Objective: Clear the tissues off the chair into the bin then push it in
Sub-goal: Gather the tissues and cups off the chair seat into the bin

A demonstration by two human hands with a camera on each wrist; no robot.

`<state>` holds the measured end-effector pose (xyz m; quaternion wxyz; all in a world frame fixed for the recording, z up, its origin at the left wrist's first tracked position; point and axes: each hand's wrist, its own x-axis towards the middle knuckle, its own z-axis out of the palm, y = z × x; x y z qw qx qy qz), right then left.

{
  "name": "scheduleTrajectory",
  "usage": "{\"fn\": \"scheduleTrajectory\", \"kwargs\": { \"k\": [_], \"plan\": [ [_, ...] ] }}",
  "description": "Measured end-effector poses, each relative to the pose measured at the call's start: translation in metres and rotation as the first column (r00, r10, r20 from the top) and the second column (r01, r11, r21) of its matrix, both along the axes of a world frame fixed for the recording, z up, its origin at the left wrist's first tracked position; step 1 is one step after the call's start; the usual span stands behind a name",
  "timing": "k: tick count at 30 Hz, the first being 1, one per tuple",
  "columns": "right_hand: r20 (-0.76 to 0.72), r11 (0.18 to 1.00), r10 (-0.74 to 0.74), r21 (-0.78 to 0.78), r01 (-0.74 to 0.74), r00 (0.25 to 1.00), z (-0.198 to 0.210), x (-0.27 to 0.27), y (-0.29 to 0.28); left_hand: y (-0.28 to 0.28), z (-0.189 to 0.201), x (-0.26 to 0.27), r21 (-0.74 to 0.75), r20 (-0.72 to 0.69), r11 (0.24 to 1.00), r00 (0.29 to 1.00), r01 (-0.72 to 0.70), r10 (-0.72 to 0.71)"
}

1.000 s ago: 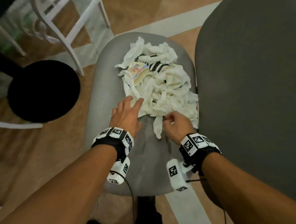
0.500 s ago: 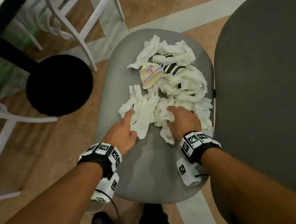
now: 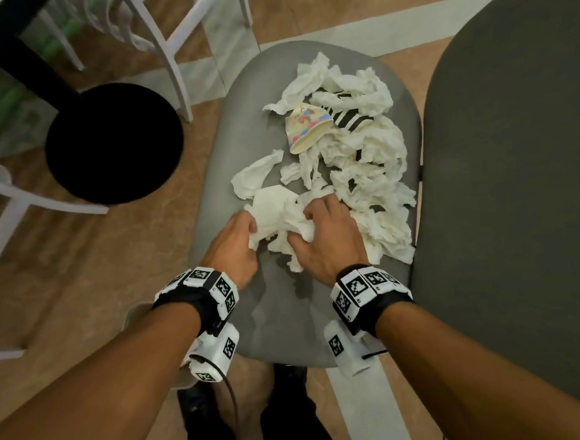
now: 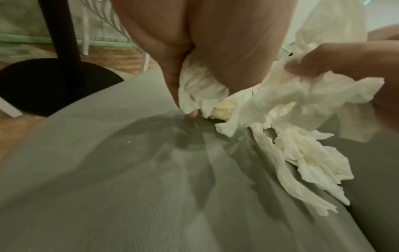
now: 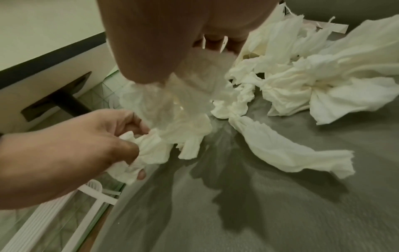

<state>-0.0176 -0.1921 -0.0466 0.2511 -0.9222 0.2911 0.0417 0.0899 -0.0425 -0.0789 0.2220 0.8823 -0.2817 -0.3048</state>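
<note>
A heap of crumpled white tissues [image 3: 364,166] covers the far and right part of the grey chair seat [image 3: 229,162]. A crushed colourful paper cup [image 3: 304,127] and a black-and-white striped scrap [image 3: 350,121] lie among them. At the heap's near edge my left hand [image 3: 235,244] grips a bunch of tissues [image 3: 276,217], its fingers curled round them [image 4: 200,88]. Beside it my right hand [image 3: 327,237] clutches the same bunch [image 5: 194,95] from the right. My left hand [image 5: 71,145] also shows in the right wrist view.
The chair's dark grey backrest [image 3: 519,176] rises on the right. A black round table base [image 3: 115,142] stands on the wooden floor to the left, with white chair legs [image 3: 173,46] behind it. My dark shoes [image 3: 295,408] are under the seat's front edge.
Both hands have closed on tissues at the heap's near edge and drawn them together into one bunch. Loose pieces have been left behind on the seat's left side.
</note>
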Motion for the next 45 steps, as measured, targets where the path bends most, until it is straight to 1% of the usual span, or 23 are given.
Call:
{"fn": "scheduleTrajectory", "kwargs": {
  "k": [1,3,5,6,7,8,10,12,15,18,20,22,23,26,28,31,33,35,37,39,41,43,45],
  "plan": [
    [0.035,0.998,0.008,0.056,-0.010,0.999,0.003,-0.001,0.003,0.002,0.003,-0.002,-0.020,-0.041,0.999,0.999,-0.036,0.036],
    [0.068,0.983,0.058,0.172,-0.069,0.996,0.010,-0.001,0.010,0.004,0.004,-0.008,-0.151,-0.121,0.986,0.992,-0.064,0.046],
    [0.049,0.954,0.141,0.261,-0.149,0.989,0.016,0.002,0.021,0.006,0.007,-0.015,-0.291,-0.174,0.956,0.984,-0.026,-0.026],
    [0.056,0.941,0.171,0.285,-0.180,0.984,0.017,0.004,0.027,0.006,0.007,-0.017,-0.325,-0.169,0.946,0.984,0.000,-0.058],
    [0.077,0.934,0.183,0.297,-0.198,0.980,0.017,0.006,0.032,0.008,0.006,-0.019,-0.327,-0.148,0.945,0.987,0.014,-0.066],
    [0.099,0.930,0.175,0.309,-0.197,0.980,0.016,0.007,0.038,0.010,0.007,-0.019,-0.311,-0.122,0.950,0.991,0.006,-0.046],
    [0.120,0.930,0.112,0.336,-0.147,0.986,0.014,0.009,0.046,0.018,0.013,-0.017,-0.285,-0.121,0.955,0.992,-0.079,0.046],
    [0.108,0.920,0.050,0.382,-0.087,0.993,0.013,0.010,0.056,0.031,0.020,-0.015,-0.293,-0.183,0.937,0.973,-0.190,0.141],
    [0.082,0.866,0.065,0.491,-0.097,0.995,0.018,0.016,0.079,0.050,0.030,-0.013,-0.296,-0.265,0.914,0.944,-0.276,0.199],
    [0.068,0.817,0.050,0.571,-0.080,0.996,0.016,0.033,0.119,0.082,0.029,-0.005,-0.244,-0.364,0.901,0.895,-0.359,0.258],
    [0.036,0.803,0.036,0.594,-0.051,0.999,0.006,0.049,0.154,0.114,0.025,0.003,-0.196,-0.389,0.899,0.872,-0.393,0.297],
    [-0.029,0.780,0.045,0.626,-0.017,0.999,-0.008,0.062,0.191,0.149,0.022,0.010,-0.155,-0.393,0.888,0.852,-0.433,0.347],
    [-0.070,0.769,0.063,0.640,-0.004,0.996,-0.016,0.067,0.208,0.168,0.019,0.012,-0.118,-0.393,0.878,0.834,-0.464,0.388],
    [-0.175,0.774,0.159,0.634,-0.012,0.972,-0.038,0.081,0.252,0.223,0.005,0.017,0.048,-0.379,0.840,0.768,-0.540,0.515],
    [-0.214,0.779,0.174,0.627,-0.002,0.961,-0.056,0.084,0.274,0.256,-0.012,0.017,0.092,-0.403,0.807,0.720,-0.583,0.565],
    [-0.264,0.812,0.211,0.583,-0.019,0.941,-0.092,0.082,0.305,0.294,-0.049,0.011,0.104,-0.492,0.737,0.610,-0.668,0.622],
    [-0.324,0.841,0.217,0.542,-0.007,0.921,-0.120,0.078,0.320,0.312,-0.073,0.003,0.136,-0.549,0.716,0.549,-0.685,0.630],
    [-0.400,0.858,0.188,0.511,0.048,0.897,-0.146,0.071,0.327,0.327,-0.100,-0.008,0.153,-0.604,0.714,0.507,-0.683,0.615],
    [-0.481,0.856,0.183,0.506,0.102,0.858,-0.166,0.062,0.329,0.338,-0.119,-0.016,0.186,-0.583,0.711,0.506,-0.678,0.635],
    [-0.532,0.836,0.201,0.531,0.139,0.823,-0.182,0.054,0.327,0.344,-0.130,-0.019,0.211,-0.534,0.708,0.528,-0.674,0.661],
    [-0.511,0.794,0.214,0.587,0.156,0.833,-0.189,0.046,0.328,0.344,-0.133,-0.021,0.215,-0.524,0.705,0.530,-0.675,0.667],
    [-0.484,0.782,0.208,0.604,0.152,0.850,-0.194,0.039,0.327,0.340,-0.128,-0.019,0.203,-0.520,0.698,0.528,-0.687,0.671],
    [-0.476,0.776,0.241,0.618,0.127,0.846,-0.183,0.037,0.322,0.329,-0.118,-0.014,0.200,-0.494,0.710,0.557,-0.675,0.668]
  ]
}}
